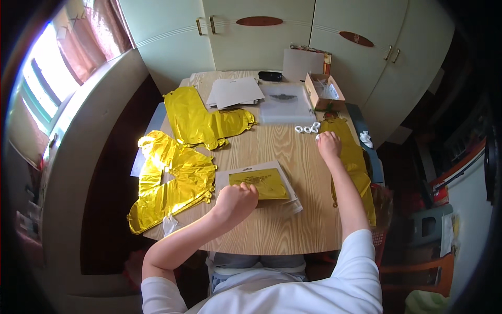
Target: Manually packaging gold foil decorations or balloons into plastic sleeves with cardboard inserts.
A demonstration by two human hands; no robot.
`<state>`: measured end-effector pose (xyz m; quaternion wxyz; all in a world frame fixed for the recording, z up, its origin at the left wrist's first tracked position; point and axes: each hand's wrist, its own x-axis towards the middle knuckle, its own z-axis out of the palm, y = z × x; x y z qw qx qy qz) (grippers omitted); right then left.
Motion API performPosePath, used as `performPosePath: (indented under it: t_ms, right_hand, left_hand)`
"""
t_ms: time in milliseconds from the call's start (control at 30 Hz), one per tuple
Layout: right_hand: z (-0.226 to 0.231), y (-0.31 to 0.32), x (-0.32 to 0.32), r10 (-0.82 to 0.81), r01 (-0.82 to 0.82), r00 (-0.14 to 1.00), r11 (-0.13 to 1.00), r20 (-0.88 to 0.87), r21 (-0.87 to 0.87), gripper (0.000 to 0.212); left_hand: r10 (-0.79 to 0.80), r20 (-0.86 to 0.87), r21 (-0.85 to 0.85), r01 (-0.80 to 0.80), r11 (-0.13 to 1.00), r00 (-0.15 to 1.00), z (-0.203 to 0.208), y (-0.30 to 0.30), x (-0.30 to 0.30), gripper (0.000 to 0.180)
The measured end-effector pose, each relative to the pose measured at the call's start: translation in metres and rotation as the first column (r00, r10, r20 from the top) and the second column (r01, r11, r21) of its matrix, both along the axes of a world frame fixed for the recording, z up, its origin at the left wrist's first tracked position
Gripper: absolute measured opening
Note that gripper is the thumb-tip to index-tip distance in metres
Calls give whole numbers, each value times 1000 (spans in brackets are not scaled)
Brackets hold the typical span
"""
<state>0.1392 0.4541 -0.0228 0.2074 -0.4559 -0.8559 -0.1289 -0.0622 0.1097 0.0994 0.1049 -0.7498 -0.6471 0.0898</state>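
Note:
My left hand [238, 201] is closed at the near-left edge of a folded gold foil balloon [264, 183]. That packet lies on a white card [222, 180] with clear plastic around it, near the table's front. Farther off to the right, my right hand [329, 145] is closed, with a bit of white at its fingertips that looks like a small ring-shaped roll. Several matching white rolls [307, 129] lie just beyond it. Under and beside my right forearm stretches a flat gold foil balloon [351, 162], partly hidden by the arm.
Two flat gold foil balloons, one far [196, 118] and one near [178, 180], cover the table's left side. At the back are white cards [235, 92], a clear plastic stack [285, 107], a black case [270, 76] and an open cardboard box [316, 94]. Crumpled white plastic [366, 139] sits at right.

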Motion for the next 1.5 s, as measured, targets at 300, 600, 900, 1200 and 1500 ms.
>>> performPosePath:
  t_ms: [300, 600, 900, 1200, 1500]
  right_hand:
    - [134, -217, -3, 623, -666, 668, 745, -407, 47, 5]
    - [95, -288, -27, 607, -615, 772, 788, -189, 16, 8]
    - [64, -335, -23, 568, -599, 762, 801, -311, -4, 23]
    - [36, -335, -23, 554, -603, 794, 771, -251, -207, 58]
    - [34, -326, -39, 545, -461, 837, 654, -50, -600, 79]
  left_hand:
    - [10, 22, -40, -9, 999, 1000, 8, 8, -10, 9]
    - [-15, 109, 39, 11, 999, 994, -5, 1, -4, 9]
    - [-9, 71, 82, 3, 997, 997, -29, -13, 5, 17]
    - [42, 30, 72, -45, 996, 999, -52, -24, 14, 24]
    - [58, 5, 101, -58, 993, 998, -71, -39, 20, 41]
